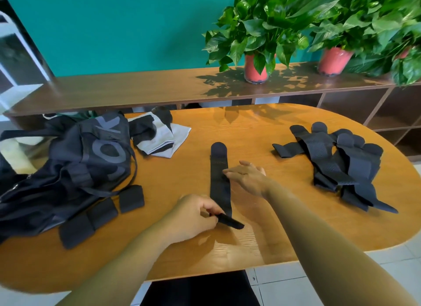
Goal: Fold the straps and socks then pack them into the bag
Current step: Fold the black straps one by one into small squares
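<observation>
A long black strap [220, 182] lay flat in the middle of the wooden table [250, 128]. It ran from near the person out toward the far side, with its round end farthest away.

The left hand [196, 216] was curled up. Its fingers and thumb pinched the near end of the strap, and that end was lifted off the table and bent over to the right.

The right hand [247, 175] was open, with its fingers held straight and close together. The fingertips [226, 173] pressed down on the middle of the strap. It gripped nothing.

A messy pile of more straps [337, 164] sat well off to the right. On the left lay the black bag [75, 164], floppy and spread out. Three folded straps [102, 212] sat in a row just beside the bag, close to its near edge. Some black and white socks [159, 134] lay behind them, touching the far side of the bag.

Two green plants in pink pots [255, 68] stood on the long brown shelf [136, 89] behind the table.
</observation>
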Demonstrator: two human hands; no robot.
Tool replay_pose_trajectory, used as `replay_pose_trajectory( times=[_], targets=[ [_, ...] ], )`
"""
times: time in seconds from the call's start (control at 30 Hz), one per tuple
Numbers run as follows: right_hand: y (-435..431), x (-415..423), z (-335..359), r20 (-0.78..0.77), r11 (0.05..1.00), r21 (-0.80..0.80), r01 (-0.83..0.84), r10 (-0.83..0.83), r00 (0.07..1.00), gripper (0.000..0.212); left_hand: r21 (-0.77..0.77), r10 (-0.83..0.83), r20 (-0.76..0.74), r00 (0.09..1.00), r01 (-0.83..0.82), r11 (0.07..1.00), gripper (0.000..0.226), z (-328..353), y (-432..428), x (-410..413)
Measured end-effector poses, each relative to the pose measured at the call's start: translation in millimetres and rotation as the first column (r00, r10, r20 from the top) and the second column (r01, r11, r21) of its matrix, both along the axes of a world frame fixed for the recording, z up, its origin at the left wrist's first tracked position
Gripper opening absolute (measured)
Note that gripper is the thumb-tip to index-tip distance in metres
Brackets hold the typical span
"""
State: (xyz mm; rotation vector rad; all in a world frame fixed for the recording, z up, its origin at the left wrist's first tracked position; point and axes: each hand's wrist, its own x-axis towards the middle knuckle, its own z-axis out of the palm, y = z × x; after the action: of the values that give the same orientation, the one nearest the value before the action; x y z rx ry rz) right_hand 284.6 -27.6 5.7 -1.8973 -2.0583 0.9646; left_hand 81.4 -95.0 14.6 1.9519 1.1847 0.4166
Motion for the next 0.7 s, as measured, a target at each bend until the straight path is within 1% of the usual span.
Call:
replay_pose_trajectory(
  times=[0.07, 0.17, 0.27, 0.37, 0.4, 0.43, 0.5, 0.57, 0.63, 0.7],
  targets=[
    [-4.9, -4.6, 0.5, 0.135, 0.998, 0.01, -0.067, 0.065, 0.989, 0.041, 0.085, -0.061, -0.097, 0.993, 0.07, 0.994, 0.033, -12.6, -10.2, -6.0],
    [-13.7, -8.5, -1.5, 0.269, 0.987, 0.057, -0.148, 0.128, 0.955, 0.055, 0.11, -0.067, -0.163, 0.984, 0.086, 0.99, 0.027, -26.4, -20.3, -14.5],
    [-19.4, -9.9, -4.2, 0.312, 0.978, 0.099, -0.181, 0.142, 0.94, 0.069, 0.116, -0.072, -0.189, 0.979, 0.096, 0.989, 0.027, -27.4, -21.1, -18.4],
    [-22.3, -11.0, -5.6, 0.329, 0.971, 0.139, -0.196, 0.141, 0.934, 0.077, 0.163, -0.066, -0.201, 0.977, 0.1, 0.981, 0.016, -24.1, -15.1, -13.0],
    [-24.1, -10.9, -5.4, 0.337, 0.964, 0.166, -0.206, 0.141, 0.931, 0.079, 0.183, -0.06, -0.224, 0.973, 0.103, 0.978, 0.018, -24.5, -13.8, -10.9],
    [-26.0, -10.3, -5.4, 0.348, 0.952, 0.204, -0.227, 0.147, 0.926, 0.08, 0.194, -0.056, -0.244, 0.968, 0.106, 0.975, 0.025, -25.4, -13.2, -9.3],
    [-32.7, -8.0, -5.7, 0.38, 0.906, 0.296, -0.303, 0.179, 0.908, 0.082, 0.199, -0.059, -0.273, 0.96, 0.116, 0.973, 0.039, -29.6, -12.6, -9.0],
    [-40.9, -5.7, -8.1, 0.422, 0.834, 0.397, -0.384, 0.206, 0.883, 0.084, 0.2, -0.064, -0.281, 0.957, 0.124, 0.972, 0.046, -31.9, -12.7, -10.7],
    [-46.3, -5.5, -11.5, 0.477, 0.764, 0.473, -0.438, 0.197, 0.857, 0.087, 0.194, -0.075, -0.29, 0.954, 0.135, 0.972, 0.052, -33.0, -10.6, -11.5],
    [-47.7, -8.3, -13.2, 0.517, 0.727, 0.512, -0.457, 0.164, 0.84, 0.088, 0.212, -0.089, -0.31, 0.946, 0.16, 0.964, 0.057, -34.0, -8.4, -11.6]
  ],
)
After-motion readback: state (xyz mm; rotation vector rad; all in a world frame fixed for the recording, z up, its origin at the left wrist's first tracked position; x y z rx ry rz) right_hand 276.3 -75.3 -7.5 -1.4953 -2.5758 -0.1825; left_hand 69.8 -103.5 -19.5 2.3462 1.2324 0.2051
